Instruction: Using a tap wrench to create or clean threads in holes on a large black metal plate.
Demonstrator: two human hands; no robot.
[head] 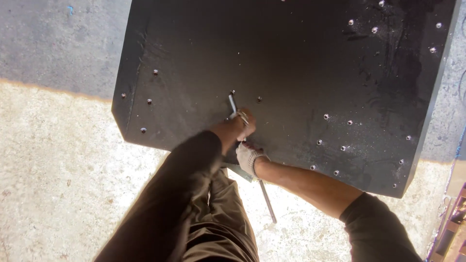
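Metal rod (252, 160), thin and grey, runs from the near edge of the black panel (291, 63) up to a small hole; my left hand (238, 127), bare, is clenched round its upper part, and my right hand (248, 157), in a knitted white glove, seems clamped round it lower down, though blur hides the fingers. The panel is flat, matt, scuffed, dotted with shiny fasteners (326, 116). It lies on rough, pale concrete floor (63, 184).
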